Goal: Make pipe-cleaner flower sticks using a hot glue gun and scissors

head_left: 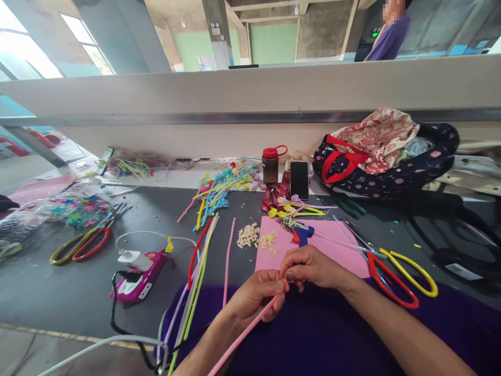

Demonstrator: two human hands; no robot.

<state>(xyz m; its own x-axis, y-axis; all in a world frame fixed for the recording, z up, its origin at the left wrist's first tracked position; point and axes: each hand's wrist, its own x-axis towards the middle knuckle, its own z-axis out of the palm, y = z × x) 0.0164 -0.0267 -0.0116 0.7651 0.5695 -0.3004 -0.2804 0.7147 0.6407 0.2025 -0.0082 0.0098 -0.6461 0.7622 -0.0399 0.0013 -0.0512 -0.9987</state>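
Both my hands meet just in front of me over a purple cloth [321, 334] on my lap. My left hand [256, 297] pinches a long pink pipe cleaner [242, 337] that runs down to the lower left. My right hand [313, 267] is closed on the same pink pipe cleaner's upper end, fingertips touching those of the left. Just beyond the hands lies a pink sheet [329, 245] with a small blue and red glue gun [300, 234] on it.
On the dark table: red and yellow scissors [403, 277] at right, another pair of scissors [80, 246] at left, a magenta glue gun [139, 274] with cable, loose pipe cleaners [203, 256], a red-capped bottle [271, 164], a phone [299, 179], a dotted bag [387, 156]. A person [391, 31] stands beyond the wall.
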